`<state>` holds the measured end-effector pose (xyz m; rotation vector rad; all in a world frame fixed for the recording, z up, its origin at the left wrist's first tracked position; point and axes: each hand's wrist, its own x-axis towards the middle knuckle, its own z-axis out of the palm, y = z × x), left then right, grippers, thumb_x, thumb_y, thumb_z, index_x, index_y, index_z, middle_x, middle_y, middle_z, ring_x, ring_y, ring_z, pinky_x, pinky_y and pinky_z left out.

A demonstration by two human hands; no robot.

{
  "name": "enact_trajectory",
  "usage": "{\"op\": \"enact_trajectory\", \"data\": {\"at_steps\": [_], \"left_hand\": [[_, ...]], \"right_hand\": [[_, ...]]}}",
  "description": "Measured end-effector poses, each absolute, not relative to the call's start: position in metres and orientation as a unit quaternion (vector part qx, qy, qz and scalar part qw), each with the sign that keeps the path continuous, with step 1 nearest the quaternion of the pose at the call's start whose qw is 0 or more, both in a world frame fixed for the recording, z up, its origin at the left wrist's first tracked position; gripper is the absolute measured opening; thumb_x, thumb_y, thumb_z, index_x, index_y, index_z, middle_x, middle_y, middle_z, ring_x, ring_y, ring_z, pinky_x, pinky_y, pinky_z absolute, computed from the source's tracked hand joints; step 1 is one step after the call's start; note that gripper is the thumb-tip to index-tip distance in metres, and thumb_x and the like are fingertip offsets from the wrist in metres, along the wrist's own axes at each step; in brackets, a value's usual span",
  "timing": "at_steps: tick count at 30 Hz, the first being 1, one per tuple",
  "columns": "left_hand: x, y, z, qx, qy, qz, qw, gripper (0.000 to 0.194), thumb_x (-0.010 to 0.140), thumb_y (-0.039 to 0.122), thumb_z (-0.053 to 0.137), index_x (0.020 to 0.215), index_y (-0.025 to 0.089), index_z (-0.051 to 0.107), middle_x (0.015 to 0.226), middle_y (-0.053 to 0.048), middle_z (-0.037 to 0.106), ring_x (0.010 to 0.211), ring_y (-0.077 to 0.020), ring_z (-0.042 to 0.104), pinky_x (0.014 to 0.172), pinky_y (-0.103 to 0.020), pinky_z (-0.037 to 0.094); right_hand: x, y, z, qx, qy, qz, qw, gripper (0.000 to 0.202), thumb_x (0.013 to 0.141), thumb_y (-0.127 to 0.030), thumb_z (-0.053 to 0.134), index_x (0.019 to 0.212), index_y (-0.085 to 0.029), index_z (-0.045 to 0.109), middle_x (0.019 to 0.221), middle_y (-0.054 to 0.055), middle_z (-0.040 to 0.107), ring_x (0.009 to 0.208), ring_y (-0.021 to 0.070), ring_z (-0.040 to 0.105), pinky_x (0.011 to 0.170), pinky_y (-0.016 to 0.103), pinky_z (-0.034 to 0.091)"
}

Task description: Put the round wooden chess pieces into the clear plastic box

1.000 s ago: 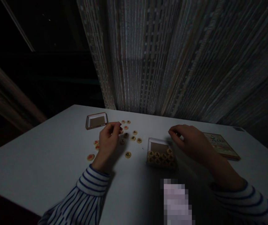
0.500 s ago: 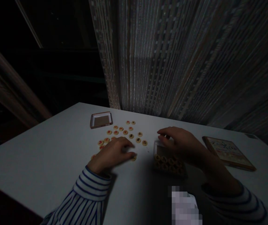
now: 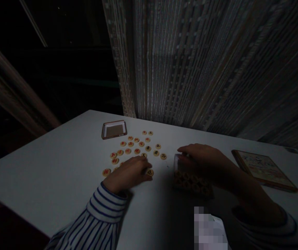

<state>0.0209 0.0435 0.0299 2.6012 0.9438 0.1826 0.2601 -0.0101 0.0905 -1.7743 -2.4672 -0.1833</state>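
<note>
Round wooden pieces with red or black characters, such as the red one (image 3: 106,172), lie scattered on the white table (image 3: 68,146). My left hand (image 3: 130,173) is low over the table, thumb and fingertips around the edge of a black-marked piece (image 3: 149,172). At the right, my right hand (image 3: 203,158) reaches over a clear box (image 3: 176,161) with rows of pieces (image 3: 192,182) along its near part. Its fingers bend down at the box's far side; shadow hides whether they hold anything.
An open shallow tray or lid (image 3: 114,130) lies at the back left. A flat picture-covered board or box (image 3: 265,168) is on the right. Near the front edge is a pale, pixelated object (image 3: 211,231). Curtains (image 3: 164,69) hang behind the table.
My left thumb and fingers have drawn closer together around the black-marked piece. My right hand has dipped lower over the clear box. The view has shifted slightly.
</note>
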Motion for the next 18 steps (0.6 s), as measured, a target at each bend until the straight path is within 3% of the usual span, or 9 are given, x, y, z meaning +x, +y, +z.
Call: {"op": "enact_trajectory", "data": {"at_steps": [5, 9, 13, 18], "left_hand": [[0.024, 0.043, 0.033, 0.925, 0.330, 0.083, 0.170, 0.021, 0.081, 0.035, 0.052, 0.085, 0.018, 0.064, 0.085, -0.005, 0.059, 0.082, -0.0191, 0.054, 0.073, -0.030, 0.040], [0.030, 0.038, 0.036, 0.909, 0.357, 0.131, 0.168, 0.021, 0.080, 0.034, 0.052, 0.092, 0.019, 0.060, 0.087, -0.005, 0.060, 0.082, -0.0193, 0.055, 0.070, -0.029, 0.039], [0.036, 0.032, 0.041, 0.884, 0.384, 0.168, 0.209, 0.016, 0.083, 0.029, 0.045, 0.089, 0.019, 0.055, 0.076, -0.002, 0.060, 0.066, -0.0159, 0.053, 0.058, -0.026, 0.036], [0.044, 0.028, 0.041, 0.851, 0.360, 0.253, 0.286, 0.014, 0.082, 0.028, 0.046, 0.087, 0.019, 0.056, 0.072, 0.000, 0.057, 0.063, -0.0129, 0.050, 0.057, -0.024, 0.035]], "right_hand": [[0.261, -0.011, 0.092, -0.589, -0.805, -0.059, 0.044, 0.030, 0.084, -0.031, 0.044, 0.106, -0.019, 0.061, 0.092, 0.006, 0.068, 0.080, 0.0196, 0.062, 0.067, 0.031, 0.046], [0.262, -0.011, 0.093, -0.588, -0.805, -0.062, 0.044, 0.030, 0.084, -0.031, 0.044, 0.106, -0.019, 0.061, 0.093, 0.007, 0.067, 0.082, 0.0200, 0.062, 0.067, 0.031, 0.046], [0.263, -0.012, 0.094, -0.588, -0.805, -0.063, 0.050, 0.031, 0.084, -0.032, 0.044, 0.108, -0.018, 0.060, 0.093, 0.007, 0.067, 0.081, 0.0193, 0.061, 0.068, 0.030, 0.046], [0.262, -0.014, 0.094, -0.588, -0.804, -0.069, 0.058, 0.030, 0.084, -0.031, 0.045, 0.107, -0.018, 0.060, 0.092, 0.006, 0.067, 0.080, 0.0187, 0.061, 0.067, 0.030, 0.045]]}}
